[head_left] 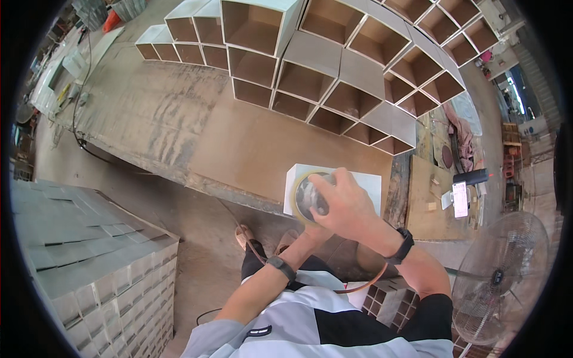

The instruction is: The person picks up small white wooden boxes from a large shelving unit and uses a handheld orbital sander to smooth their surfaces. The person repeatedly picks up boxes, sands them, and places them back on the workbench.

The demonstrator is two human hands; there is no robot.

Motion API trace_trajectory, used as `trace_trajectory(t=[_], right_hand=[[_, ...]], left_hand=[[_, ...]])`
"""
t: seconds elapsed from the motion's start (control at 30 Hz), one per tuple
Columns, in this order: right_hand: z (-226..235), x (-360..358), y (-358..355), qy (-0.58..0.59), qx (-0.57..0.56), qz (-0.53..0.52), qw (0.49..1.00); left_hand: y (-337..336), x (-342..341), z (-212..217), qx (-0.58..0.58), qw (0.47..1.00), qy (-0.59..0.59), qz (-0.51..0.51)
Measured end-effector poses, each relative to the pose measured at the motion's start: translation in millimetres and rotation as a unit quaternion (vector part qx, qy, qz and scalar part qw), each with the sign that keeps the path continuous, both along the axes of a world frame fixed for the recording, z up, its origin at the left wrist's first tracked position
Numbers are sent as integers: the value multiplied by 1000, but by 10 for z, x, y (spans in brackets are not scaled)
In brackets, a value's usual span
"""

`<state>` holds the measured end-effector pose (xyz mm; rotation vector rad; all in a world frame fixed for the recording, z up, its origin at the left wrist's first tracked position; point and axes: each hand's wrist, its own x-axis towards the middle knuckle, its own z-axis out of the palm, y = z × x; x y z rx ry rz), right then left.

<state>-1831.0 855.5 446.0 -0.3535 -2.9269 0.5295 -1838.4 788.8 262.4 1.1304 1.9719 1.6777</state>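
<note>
Right hand (pixel 346 206): fingers curled over the rim of a round roll of tan adhesive tape (pixel 308 197), gripping it from above; roll held against the top face of a white, square-sectioned box of board (pixel 369 182).

Left hand (pixel 313 234): mostly hidden beneath the right hand and the roll; its grip cannot be told. Both wrists carry dark bands.

White box: stands at the near edge of a wide brown board worktable (pixel 239 143), directly before the person.

Progress, as judged: this one box is under tape, with no finished strip visible on it. At the table's far side, a stack of open-ended white boxes with brown interiors (pixel 334 71) lies assembled. Left of the person, a large block of flat grey sheets (pixel 89 250) remains stacked.

Surroundings: a standing wire-guard fan (pixel 498 277) at lower right; concrete floor below.
</note>
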Motion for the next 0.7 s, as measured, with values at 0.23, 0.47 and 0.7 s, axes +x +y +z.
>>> trace_trajectory(t=[0.23,0.47,0.7], right_hand=[[-167,-246,428,-32,52,-123,991],[-128,-373,399,46,48,-87,994],[-86,252,140,38,16,-90,995]], left_hand=[[-12,51,-139,-144,969,195,-43],[-22,-66,-32,-276,940,135,-149],[125,-11,57,-27,999,-3,-34]])
